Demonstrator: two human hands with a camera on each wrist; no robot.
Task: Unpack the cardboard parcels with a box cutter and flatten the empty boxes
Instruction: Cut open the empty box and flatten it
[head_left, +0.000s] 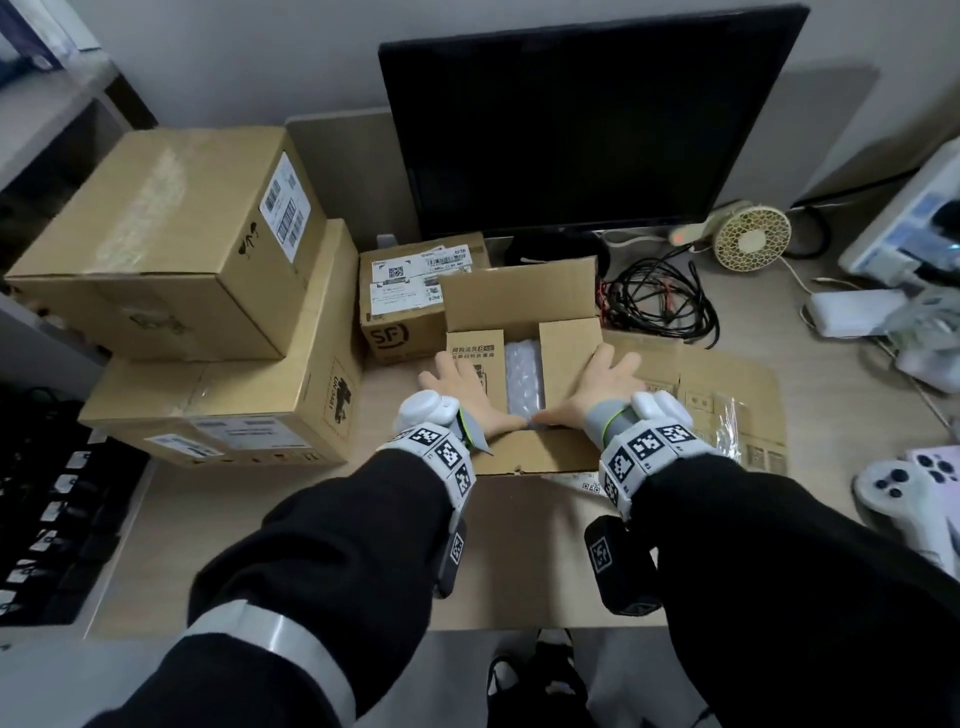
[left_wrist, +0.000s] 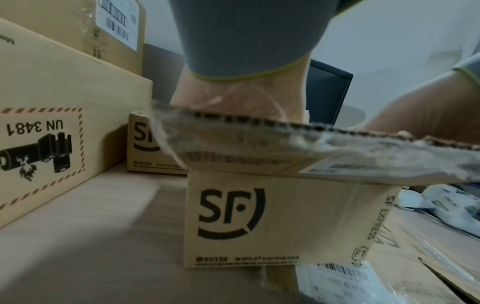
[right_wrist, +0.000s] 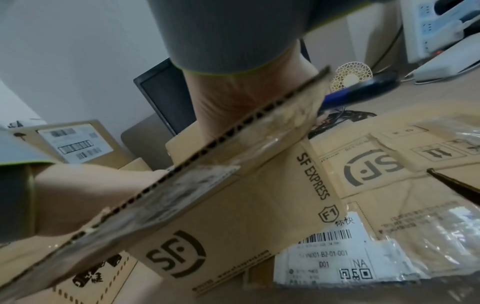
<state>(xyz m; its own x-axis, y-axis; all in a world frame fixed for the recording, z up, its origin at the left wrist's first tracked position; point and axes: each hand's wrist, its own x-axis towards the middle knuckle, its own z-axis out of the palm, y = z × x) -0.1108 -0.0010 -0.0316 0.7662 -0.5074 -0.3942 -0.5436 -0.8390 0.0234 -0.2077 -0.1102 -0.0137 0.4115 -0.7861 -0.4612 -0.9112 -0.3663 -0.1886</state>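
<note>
A small open SF cardboard box (head_left: 519, 343) stands mid-desk, its far flap upright and its near flap (head_left: 535, 452) folded toward me. My left hand (head_left: 462, 387) lies flat with spread fingers on the left inner flap. On the right inner flap my right hand (head_left: 597, 384) rests the same way; the thumbs nearly meet at the near edge. Bubble wrap (head_left: 524, 374) shows in the gap between the flaps. In the wrist views the left hand (left_wrist: 233, 96) and right hand (right_wrist: 246, 92) sit behind the near flap's corrugated edge, above the box front (left_wrist: 259, 216). No box cutter is visible.
A flattened box (head_left: 727, 395) lies under and right of the open one. Another sealed SF box (head_left: 405, 312) sits behind it, and two large stacked boxes (head_left: 208, 312) stand on the left. A monitor (head_left: 571, 130), cables (head_left: 660, 306), fan (head_left: 750, 239) and game controllers (head_left: 909, 493) crowd the back and right.
</note>
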